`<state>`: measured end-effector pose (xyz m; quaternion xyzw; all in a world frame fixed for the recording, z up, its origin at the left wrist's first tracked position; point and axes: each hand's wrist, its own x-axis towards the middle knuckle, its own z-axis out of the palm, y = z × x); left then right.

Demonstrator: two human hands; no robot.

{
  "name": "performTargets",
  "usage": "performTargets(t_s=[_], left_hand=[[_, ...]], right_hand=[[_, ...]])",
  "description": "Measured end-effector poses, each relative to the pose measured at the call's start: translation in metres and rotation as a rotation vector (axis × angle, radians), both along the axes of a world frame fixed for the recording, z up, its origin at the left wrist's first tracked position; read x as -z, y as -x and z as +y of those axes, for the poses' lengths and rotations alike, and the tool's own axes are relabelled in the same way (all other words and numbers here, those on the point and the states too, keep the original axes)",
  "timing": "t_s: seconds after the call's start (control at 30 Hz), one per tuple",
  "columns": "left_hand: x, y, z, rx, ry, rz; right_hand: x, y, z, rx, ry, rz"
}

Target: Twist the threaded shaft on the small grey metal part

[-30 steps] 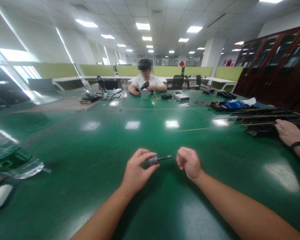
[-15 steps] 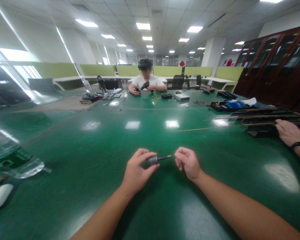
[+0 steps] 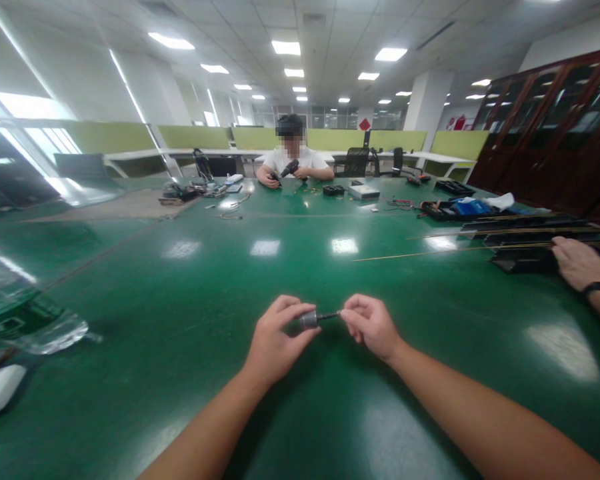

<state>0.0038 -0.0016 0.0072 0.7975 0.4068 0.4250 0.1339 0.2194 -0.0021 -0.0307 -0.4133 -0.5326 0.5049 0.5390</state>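
My left hand (image 3: 276,339) grips a small grey metal cylinder (image 3: 309,320) from its left, thumb below and fingers above. From the cylinder a thin dark shaft (image 3: 329,316) points right, held level above the green table. The closed fingertips of my right hand (image 3: 371,325) meet the far end of this shaft, covering its tip. Whether something small also sits in that pinch is hidden.
A water bottle (image 3: 35,320) and a white mouse (image 3: 1,392) lie at left on the green table (image 3: 220,273). At right, another person's hand (image 3: 583,261) rests by black trays with long thin rods (image 3: 425,255). Across sits a co-worker (image 3: 297,162) holding a power drill (image 3: 290,168).
My right hand has moved left, from a gap beside the shaft to its tip, which its fingers now cover. My left hand keeps the cylinder almost still.
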Motion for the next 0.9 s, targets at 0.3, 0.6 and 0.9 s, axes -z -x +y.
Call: performTargets(t_s=[0.3,0.6,0.9], left_hand=[[0.004,-0.002,0.0,0.124,0.033,0.037],[0.008,-0.003,-0.002,0.171,0.049,0.086],[-0.003,-0.004,-0.006,0.269,0.102,0.226]], right_hand=[[-0.003,0.009,-0.004,0.033,-0.145,-0.222],[-0.005,0.011,-0.009,0.0,-0.184,-0.329],[-0.005,0.009,-0.01,-0.029,-0.295,-0.426]])
